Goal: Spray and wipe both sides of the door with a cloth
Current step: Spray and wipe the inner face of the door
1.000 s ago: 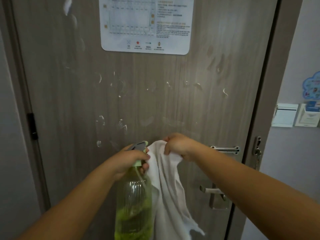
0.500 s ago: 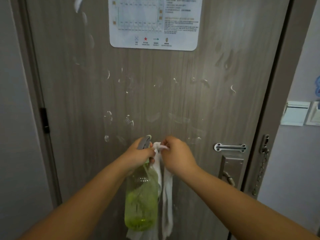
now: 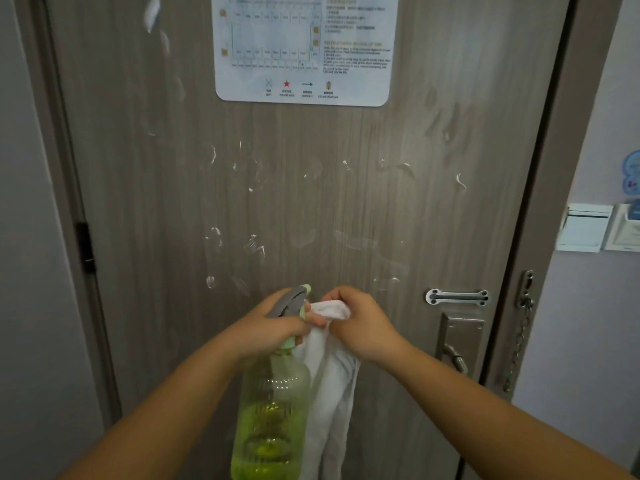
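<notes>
The grey wood-grain door fills the view, closed, with wet spray streaks and foam marks across its middle. My left hand grips the neck of a green spray bottle with a grey trigger head, held upright in front of the door. My right hand is closed on the bunched top of a white cloth, which hangs down beside the bottle. Both hands touch at the cloth's top.
A white evacuation notice is stuck high on the door. A metal slide latch, lever handle and door chain are at the right. Hinge at left. Wall switch plates on the right wall.
The cloth has gone from spread out to bunched in my right hand. The view has shifted so the door handle and latch sit further right and lower.
</notes>
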Demonstrator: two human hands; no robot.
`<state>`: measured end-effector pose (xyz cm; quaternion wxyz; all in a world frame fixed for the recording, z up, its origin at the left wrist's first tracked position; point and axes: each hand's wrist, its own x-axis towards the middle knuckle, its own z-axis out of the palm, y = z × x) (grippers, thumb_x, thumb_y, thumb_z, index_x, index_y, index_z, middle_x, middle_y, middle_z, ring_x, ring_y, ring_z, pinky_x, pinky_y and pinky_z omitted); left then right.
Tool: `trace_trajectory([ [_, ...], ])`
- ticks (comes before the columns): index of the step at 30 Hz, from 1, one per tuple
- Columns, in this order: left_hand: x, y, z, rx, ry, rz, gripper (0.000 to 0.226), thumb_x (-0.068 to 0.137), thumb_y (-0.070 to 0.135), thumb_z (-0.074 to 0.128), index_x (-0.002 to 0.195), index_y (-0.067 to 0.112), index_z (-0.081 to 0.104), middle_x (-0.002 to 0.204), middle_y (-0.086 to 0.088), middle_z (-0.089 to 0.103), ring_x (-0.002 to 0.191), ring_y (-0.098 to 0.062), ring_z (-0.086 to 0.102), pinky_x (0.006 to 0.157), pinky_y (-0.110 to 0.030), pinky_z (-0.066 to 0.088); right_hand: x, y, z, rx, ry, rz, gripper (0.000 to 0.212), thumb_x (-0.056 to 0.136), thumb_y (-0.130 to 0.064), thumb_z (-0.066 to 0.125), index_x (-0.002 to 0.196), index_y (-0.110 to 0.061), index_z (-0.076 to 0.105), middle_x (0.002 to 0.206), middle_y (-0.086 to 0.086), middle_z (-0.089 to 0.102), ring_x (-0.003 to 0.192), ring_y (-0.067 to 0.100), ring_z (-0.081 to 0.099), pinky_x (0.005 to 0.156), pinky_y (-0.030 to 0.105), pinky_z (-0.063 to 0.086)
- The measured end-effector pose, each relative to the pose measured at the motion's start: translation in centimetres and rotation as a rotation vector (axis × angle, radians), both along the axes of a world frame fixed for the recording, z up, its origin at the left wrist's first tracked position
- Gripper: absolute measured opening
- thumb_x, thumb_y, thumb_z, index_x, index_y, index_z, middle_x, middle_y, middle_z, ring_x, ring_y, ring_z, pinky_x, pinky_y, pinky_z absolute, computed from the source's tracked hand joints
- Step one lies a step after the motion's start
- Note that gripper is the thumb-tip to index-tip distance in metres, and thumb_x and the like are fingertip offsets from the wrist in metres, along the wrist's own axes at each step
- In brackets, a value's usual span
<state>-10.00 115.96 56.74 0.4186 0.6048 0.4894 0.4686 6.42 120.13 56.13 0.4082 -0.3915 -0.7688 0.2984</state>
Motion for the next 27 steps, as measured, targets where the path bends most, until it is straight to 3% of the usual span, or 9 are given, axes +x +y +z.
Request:
trace_trajectory([
  [3,-0.8,-0.2,-1.0,0.220,0.144,0.137,0.046,0.068,0.027,0.072,0.108,0.014,0.054,0.093,0.002,0.064,0.079,-0.007,0.061,0.069,-0.017,0.048,0.7,0.6,1.7,-0.008,0.057,0.033,0.011,0.069,-0.010,0.061,0.074,-0.020,0.058,0.075,-0.003,0.064,0.068,0.007,0.058,0.058,0.020,0.045],
  [5,-1.5,-0.2,-1.9,0.279,0.135,0.208,0.048,0.064,0.032,0.073,0.106,0.021,0.052,0.103,0.001,0.063,0.086,-0.018,0.064,0.073,-0.026,0.053,1.1,0.6,3.0,0.001,0.006,0.060,0.015,0.062,-0.012,0.055,0.074,-0.021,0.058,0.073,-0.005,0.062,0.066,0.006,0.056,0.058,0.021,0.045],
  [8,-2.4,0.2,-2.3,0.275,0.135,0.196,0.061,0.067,0.026,0.084,0.113,0.033,0.045,0.125,0.013,0.052,0.107,-0.012,0.057,0.077,-0.020,0.049,1.3,0.4,4.8,0.049,-0.114,0.141,0.026,0.075,0.006,0.056,0.073,-0.019,0.061,0.072,-0.006,0.063,0.064,0.001,0.057,0.061,0.021,0.048],
  [10,-2.6,0.7,-1.9,0.261,0.123,0.109,0.070,0.058,0.035,0.085,0.115,0.035,0.044,0.127,0.016,0.052,0.115,-0.005,0.053,0.082,-0.014,0.046,1.3,0.4,5.7,0.076,-0.194,0.191,0.029,0.079,0.011,0.053,0.075,-0.016,0.066,0.072,-0.005,0.065,0.066,0.000,0.060,0.063,0.022,0.051],
  [14,-1.9,1.2,-1.1,0.197,0.125,-0.040,0.064,0.048,0.045,0.073,0.106,0.035,0.048,0.108,0.008,0.057,0.091,0.003,0.059,0.073,-0.012,0.051,0.9,0.6,6.9,0.196,-0.391,0.201,0.027,0.084,0.005,0.051,0.086,-0.016,0.068,0.084,-0.004,0.066,0.082,0.012,0.064,0.075,0.035,0.053],
  [18,-0.9,1.6,0.0,0.171,-0.056,0.058,0.047,0.060,0.026,0.078,0.094,0.038,0.048,0.095,0.018,0.051,0.085,0.005,0.052,0.070,-0.007,0.043,2.2,1.7,6.9,0.306,-0.540,0.015,0.027,0.091,0.001,0.040,0.101,-0.014,0.060,0.099,0.005,0.062,0.091,0.024,0.058,0.076,0.036,0.047],
  [22,-0.5,2.6,2.7,0.294,0.259,0.203,0.028,0.081,0.018,0.070,0.099,0.017,0.049,0.084,0.008,0.047,0.081,-0.013,0.047,0.065,-0.020,0.039,3.0,2.3,5.4,0.117,-0.406,-0.033,0.005,0.095,-0.018,0.051,0.099,-0.017,0.056,0.096,0.001,0.058,0.089,0.021,0.057,0.071,0.032,0.046],
  [24,-0.3,3.0,3.9,0.328,0.328,0.242,0.028,0.087,0.013,0.067,0.105,0.014,0.045,0.086,0.011,0.045,0.085,-0.015,0.046,0.070,-0.026,0.036,3.4,2.2,5.1,0.044,-0.380,0.006,0.035,0.082,-0.032,0.074,0.107,-0.019,0.053,0.099,-0.005,0.056,0.090,0.014,0.057,0.069,0.027,0.046],
  [27,-0.2,3.4,5.8,0.367,0.391,0.256,0.028,0.088,0.015,0.065,0.105,0.016,0.043,0.090,0.005,0.047,0.087,-0.019,0.047,0.076,-0.029,0.038,4.3,2.4,4.3,-0.164,-0.187,0.025,0.069,0.066,-0.026,0.087,0.120,-0.020,0.045,0.114,-0.004,0.053,0.104,0.017,0.056,0.083,0.031,0.051],
])
